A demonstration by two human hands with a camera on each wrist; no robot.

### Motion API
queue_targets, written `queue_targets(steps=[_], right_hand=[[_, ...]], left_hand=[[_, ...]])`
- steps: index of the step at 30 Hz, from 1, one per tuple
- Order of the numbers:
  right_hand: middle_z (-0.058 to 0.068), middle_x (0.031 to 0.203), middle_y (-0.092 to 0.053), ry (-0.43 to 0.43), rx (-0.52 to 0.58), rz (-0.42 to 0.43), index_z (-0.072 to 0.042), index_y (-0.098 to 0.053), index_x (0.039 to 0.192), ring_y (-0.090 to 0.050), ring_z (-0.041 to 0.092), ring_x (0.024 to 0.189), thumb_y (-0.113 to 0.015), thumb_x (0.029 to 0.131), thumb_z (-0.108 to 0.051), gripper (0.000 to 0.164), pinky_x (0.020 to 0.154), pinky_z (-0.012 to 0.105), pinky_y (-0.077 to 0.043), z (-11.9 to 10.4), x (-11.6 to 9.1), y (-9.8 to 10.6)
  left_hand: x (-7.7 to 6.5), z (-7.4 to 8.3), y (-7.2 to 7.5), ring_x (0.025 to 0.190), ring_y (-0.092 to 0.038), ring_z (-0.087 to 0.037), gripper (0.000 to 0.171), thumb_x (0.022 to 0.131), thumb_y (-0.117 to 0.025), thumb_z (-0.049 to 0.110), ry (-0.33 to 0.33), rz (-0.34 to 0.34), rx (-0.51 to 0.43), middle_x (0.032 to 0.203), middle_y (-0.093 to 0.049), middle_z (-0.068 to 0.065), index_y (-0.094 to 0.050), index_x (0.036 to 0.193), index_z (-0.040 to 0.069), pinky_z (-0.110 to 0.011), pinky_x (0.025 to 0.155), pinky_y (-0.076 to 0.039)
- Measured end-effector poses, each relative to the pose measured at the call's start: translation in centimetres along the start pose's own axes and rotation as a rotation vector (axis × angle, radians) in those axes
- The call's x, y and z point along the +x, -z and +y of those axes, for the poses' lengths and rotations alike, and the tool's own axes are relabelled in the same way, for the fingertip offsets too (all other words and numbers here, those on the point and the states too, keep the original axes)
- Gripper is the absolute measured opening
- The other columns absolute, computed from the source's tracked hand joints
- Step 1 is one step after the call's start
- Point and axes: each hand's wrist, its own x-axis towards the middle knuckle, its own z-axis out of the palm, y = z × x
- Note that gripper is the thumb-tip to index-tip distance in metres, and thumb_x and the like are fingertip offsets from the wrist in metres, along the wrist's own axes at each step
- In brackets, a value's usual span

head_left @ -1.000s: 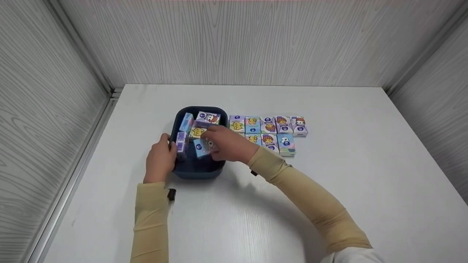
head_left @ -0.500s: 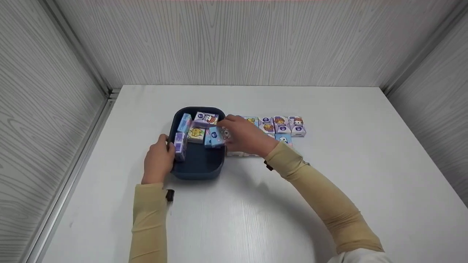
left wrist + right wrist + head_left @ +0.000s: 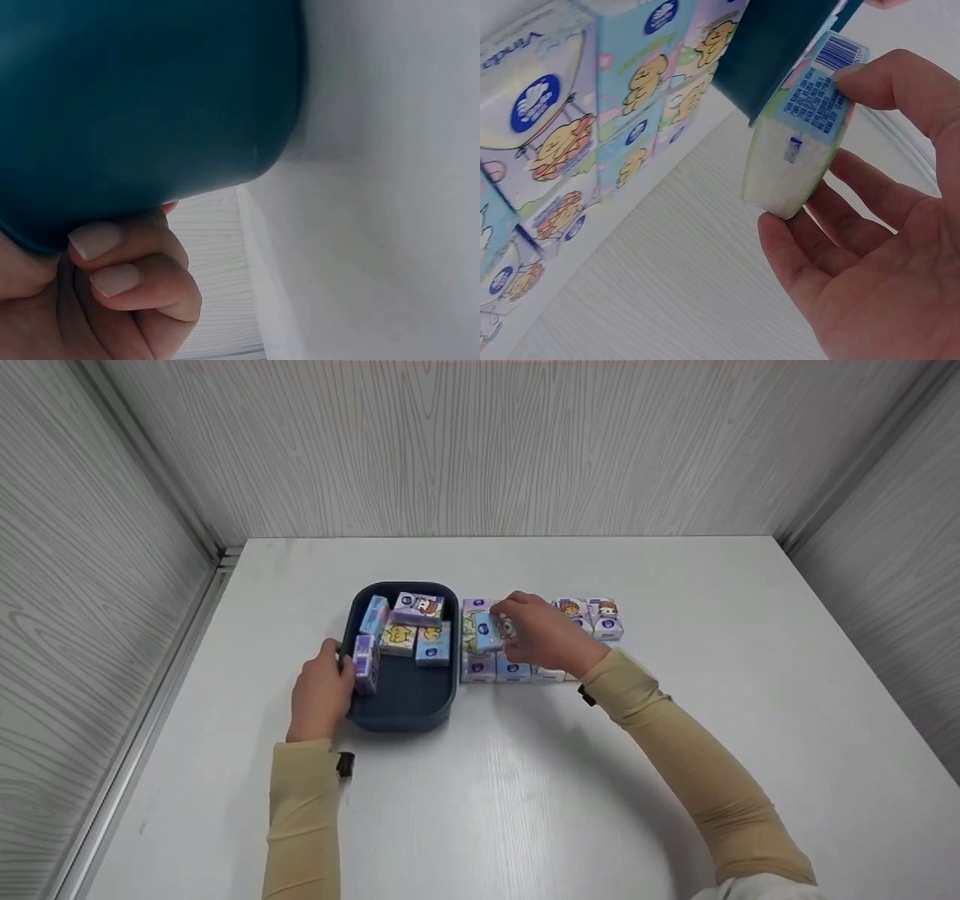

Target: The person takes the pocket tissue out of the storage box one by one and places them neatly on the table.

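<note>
A dark blue plastic basket (image 3: 405,721) stands at the left of the table in the head view. My left hand (image 3: 321,694) grips its left side, and in the left wrist view curled fingers (image 3: 139,274) show at the basket's edge. With thumb and fingertips my right hand (image 3: 551,634) pinches a light-blue pocket tissue pack (image 3: 487,631), held over packs laid in rows. The right wrist view shows that pack's barcode end (image 3: 810,105). Inside the basket lie several more tissue packs, among them a purple pack (image 3: 418,607) and a blue pack (image 3: 433,643).
Right of the basket, tissue packs stand in two tight rows, partly hidden by my right hand; a purple pack (image 3: 604,619) ends the back row. The white table (image 3: 465,810) is bounded by grey wood-grain panels (image 3: 480,450) at the back and sides.
My right hand has lifted the light-blue tissue pack out of the basket and carried it right, over the rows. A blue pack in the basket now shows uncovered. My left hand stays on the basket.
</note>
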Motion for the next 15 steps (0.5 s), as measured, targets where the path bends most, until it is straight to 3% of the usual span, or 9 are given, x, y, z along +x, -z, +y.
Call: queue_targets(steps=[5, 15], right_hand=[[0.010, 0.119, -0.056, -0.032, -0.015, 0.002, -0.003, -0.055, 0.128, -0.054, 0.023, 0.103, -0.072, 0.079, -0.009, 0.051, 0.091, 0.038, -0.044, 2.0, -1.4, 0.3], [0.010, 0.124, -0.054, -0.204, -0.012, -0.014, -0.005, -0.054, 0.131, -0.053, 0.023, 0.107, -0.077, 0.077, -0.011, 0.059, 0.094, 0.043, -0.041, 5.5, -4.4, 1.5]], left_hand=[[-0.1, 0.1, 0.0, 0.074, -0.055, -0.029, 0.034, 0.102, -0.038, 0.022, -0.009, 0.008, 0.004, 0.098, -0.063, -0.022, -0.046, 0.125, -0.002, -0.044, 0.067, -0.043], [-0.2, 0.0, 0.0, 0.076, -0.056, -0.031, 0.038, 0.102, -0.037, 0.023, 0.005, -0.001, -0.003, 0.102, -0.062, -0.023, -0.044, 0.130, -0.001, -0.043, 0.068, -0.043]])
